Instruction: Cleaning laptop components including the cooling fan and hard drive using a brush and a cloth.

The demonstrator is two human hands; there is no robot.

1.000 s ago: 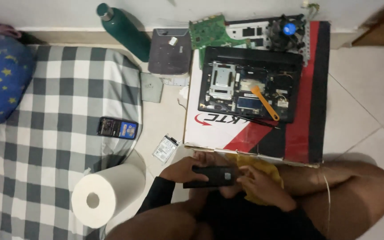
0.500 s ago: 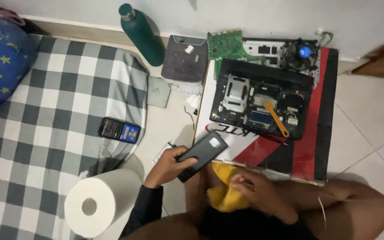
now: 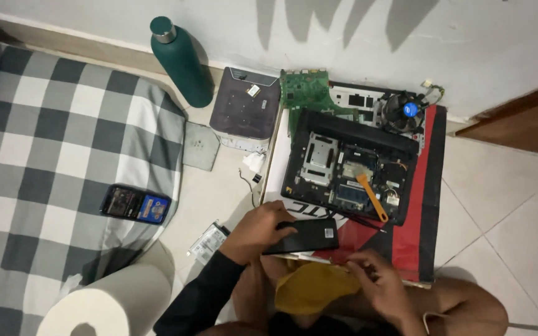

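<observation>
My left hand [image 3: 256, 231] grips a flat black rectangular slab, a laptop battery or drive [image 3: 303, 236], held level over the near edge of the red, white and black box [image 3: 421, 239]. My right hand [image 3: 378, 286] hovers lower right of it, fingers curled beside a yellow cloth [image 3: 312, 287] lying on my lap; whether it holds the cloth I cannot tell. On the box lies an opened black laptop base [image 3: 347, 171] with an orange plastic pry tool [image 3: 372, 196] on it.
A green circuit board [image 3: 306, 92], a cooling fan [image 3: 404, 111], a grey square box [image 3: 245, 111] and a dark green bottle [image 3: 182, 59] line the wall. A checked blanket [image 3: 38, 143] carries a small dark device [image 3: 135, 204]. A paper roll [image 3: 104, 305] stands near left.
The view has tilted up toward the wall. My left hand has swung the black slab from angled to level, nearer the box. My right hand has shifted right, off the yellow cloth.
</observation>
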